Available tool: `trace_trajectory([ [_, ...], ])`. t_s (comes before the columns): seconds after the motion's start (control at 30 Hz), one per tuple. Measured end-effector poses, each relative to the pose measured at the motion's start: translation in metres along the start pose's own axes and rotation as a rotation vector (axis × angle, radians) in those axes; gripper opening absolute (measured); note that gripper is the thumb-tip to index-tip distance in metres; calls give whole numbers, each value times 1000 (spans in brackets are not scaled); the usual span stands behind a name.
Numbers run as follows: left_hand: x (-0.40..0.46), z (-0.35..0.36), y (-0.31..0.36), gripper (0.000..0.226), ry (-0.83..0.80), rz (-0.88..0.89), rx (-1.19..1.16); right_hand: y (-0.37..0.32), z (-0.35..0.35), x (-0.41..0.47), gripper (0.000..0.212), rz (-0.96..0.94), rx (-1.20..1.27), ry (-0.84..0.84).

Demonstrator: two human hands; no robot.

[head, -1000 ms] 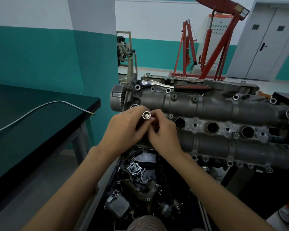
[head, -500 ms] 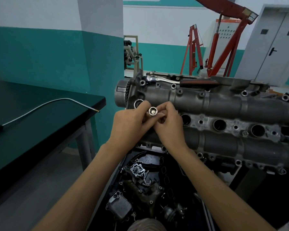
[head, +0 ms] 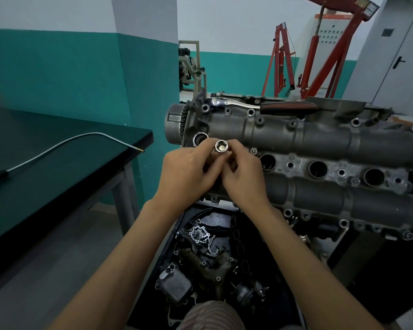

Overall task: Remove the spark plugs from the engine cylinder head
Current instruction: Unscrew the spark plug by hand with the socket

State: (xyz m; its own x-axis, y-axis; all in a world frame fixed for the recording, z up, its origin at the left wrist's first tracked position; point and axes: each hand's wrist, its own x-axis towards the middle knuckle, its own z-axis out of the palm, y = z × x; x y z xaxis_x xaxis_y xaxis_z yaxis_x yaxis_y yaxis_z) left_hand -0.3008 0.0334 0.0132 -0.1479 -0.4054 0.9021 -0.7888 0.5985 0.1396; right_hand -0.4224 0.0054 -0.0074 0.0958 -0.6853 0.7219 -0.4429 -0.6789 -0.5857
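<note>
Both hands meet in front of the near-left end of the engine cylinder head (head: 308, 141), just over its first plug well. The left hand (head: 186, 172) and the right hand (head: 244, 177) each curl their fingers round a chrome spark plug socket (head: 221, 146), which stands with its open mouth turned toward the camera; something pale sits inside the mouth, too small to tell whether it is a plug. To the right of the hands, three more plug wells (head: 318, 169) lie open in a row along the middle of the head. On the far edge of the head rests a ratchet wrench (head: 260, 104) with a chrome head and a dark red grip. Below the head, between the forearms, a black tray (head: 293, 298) holds loose engine parts and a length of chain. At left stands a dark worktop (head: 45, 182), with a thin bent metal tube (head: 65, 146) lying on it. Red engine hoists (head: 324, 55) stand far behind the engine.
</note>
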Motion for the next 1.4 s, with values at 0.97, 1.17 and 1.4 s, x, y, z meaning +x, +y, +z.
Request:
trace_trajectory([
  [0.97, -2, 7, 3, 34, 97, -58, -64, 1, 2, -7, 6, 7, 103, 86],
  [1.17, -2, 4, 2, 27, 66, -90, -82, 2, 1, -7, 28, -64, -7, 38],
  [1.4, -1, 11, 5, 38, 130, -106, -41, 2, 2, -7, 7, 13, 24, 51],
])
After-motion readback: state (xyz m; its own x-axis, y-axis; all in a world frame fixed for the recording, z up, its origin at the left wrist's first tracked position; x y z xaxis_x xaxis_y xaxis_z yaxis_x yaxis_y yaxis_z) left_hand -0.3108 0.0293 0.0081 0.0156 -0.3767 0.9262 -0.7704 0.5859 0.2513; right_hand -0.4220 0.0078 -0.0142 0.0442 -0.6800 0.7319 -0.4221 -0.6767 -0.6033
